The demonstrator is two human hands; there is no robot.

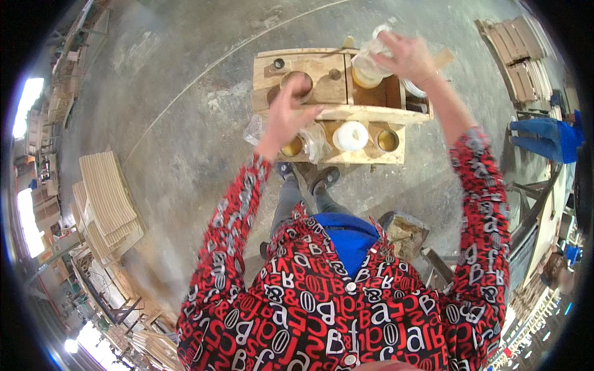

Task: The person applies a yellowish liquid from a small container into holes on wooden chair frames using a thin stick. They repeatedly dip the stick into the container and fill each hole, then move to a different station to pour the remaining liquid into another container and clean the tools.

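A wooden box-like stand [334,111] with compartments and a lower front shelf is before me. My left hand [286,117], slightly blurred, hovers over its left part near a round opening, with thumb and fingers apart and nothing in them. At the far right of the stand, my right hand [405,59] grips a translucent plastic container [373,55]. Just below that lies a jar with yellowish contents [366,78] in an open compartment. A white round tub [351,135] and two cups with amber contents, one of them a right-hand cup [388,140], sit in the shelf.
Clear plastic film [316,142] is bunched on the shelf beside the white tub. Stacked wooden slats [110,198] stand on the left, and more boards [516,55] at the far right. A person in blue [547,139] is at the right. Concrete floor surrounds the stand.
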